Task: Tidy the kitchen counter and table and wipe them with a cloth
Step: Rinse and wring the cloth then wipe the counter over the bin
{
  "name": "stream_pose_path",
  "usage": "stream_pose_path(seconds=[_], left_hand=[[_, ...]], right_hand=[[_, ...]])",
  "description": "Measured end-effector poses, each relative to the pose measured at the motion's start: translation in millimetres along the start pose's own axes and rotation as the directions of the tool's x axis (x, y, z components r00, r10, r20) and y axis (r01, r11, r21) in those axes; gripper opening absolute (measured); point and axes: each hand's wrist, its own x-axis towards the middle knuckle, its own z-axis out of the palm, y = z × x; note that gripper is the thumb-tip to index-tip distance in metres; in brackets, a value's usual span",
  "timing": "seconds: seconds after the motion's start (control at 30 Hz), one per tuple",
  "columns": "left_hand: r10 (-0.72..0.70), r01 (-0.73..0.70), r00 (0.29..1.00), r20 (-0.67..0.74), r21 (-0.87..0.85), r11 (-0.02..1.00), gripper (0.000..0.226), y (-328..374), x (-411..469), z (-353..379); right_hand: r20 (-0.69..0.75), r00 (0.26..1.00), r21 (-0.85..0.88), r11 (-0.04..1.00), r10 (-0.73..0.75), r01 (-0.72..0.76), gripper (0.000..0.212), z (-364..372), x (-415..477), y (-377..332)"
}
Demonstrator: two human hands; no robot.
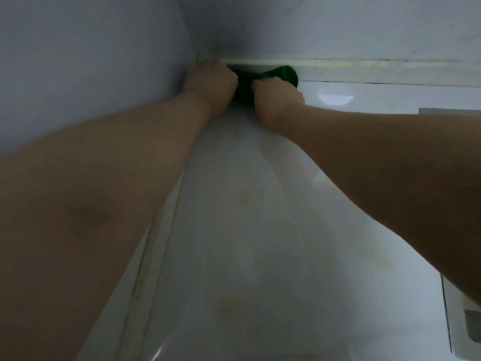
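White counter (260,178) runs to its back left corner; both arms reach there. Left hand (210,82) and right hand (276,97), fingers curled, grip the bunched green cloth (282,73), which lies against the counter's back edge at that corner. Wiping looks under way at the far end. Faint yellowish stains (243,199) on the near stretch are probably not yet wiped. Table not in view.

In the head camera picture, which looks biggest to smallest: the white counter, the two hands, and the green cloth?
1. The counter, by far.
2. The left hand and right hand: they look alike, so no ranking.
3. The green cloth, though the hands hide part of it.
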Motion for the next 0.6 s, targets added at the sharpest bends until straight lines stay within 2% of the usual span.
stream_pose_path(seconds=[0.13, 0.23, 0.3, 0.4, 0.5, 0.6], left_hand=[[-0.116, 0.126, 0.987, 0.109, -0.086, 0.988, 0.026, 1.9, -0.1, 2.5], [-0.116, 0.144, 0.983, 0.141, -0.207, 0.968, 0.028, 7.6, 0.5, -0.2], [-0.052, 0.074, 0.994, 0.098, -0.239, 0.968, 0.032, 8.3, -2.7, 6.8], [-0.005, 0.024, 0.994, 0.109, -0.178, 0.984, 0.047, 5.4, -3.4, 15.3], [0.008, 0.018, 0.99, 0.141, -0.18, 0.984, 0.04, 2.3, -3.3, 8.2], [0.006, 0.034, 0.982, 0.189, -0.206, 0.978, 0.043, -0.7, -7.9, 8.8]], right_hand=[[0.083, 0.991, -0.192, 0.974, -0.108, 0.122, 0.03, -2.5, 20.2, -8.7], [0.123, 0.976, -0.324, 0.922, -0.18, 0.211, 0.026, -2.4, 31.3, -3.9], [0.117, 0.971, -0.34, 0.91, -0.21, 0.238, 0.027, -4.4, 36.5, -1.0], [0.133, 0.968, -0.348, 0.904, -0.213, 0.247, 0.028, -9.8, 42.0, -2.3], [0.16, 0.967, -0.347, 0.905, -0.2, 0.245, 0.028, -9.2, 41.3, -4.9], [0.163, 0.964, -0.341, 0.905, -0.209, 0.253, 0.026, -2.2, 35.5, -4.6]])
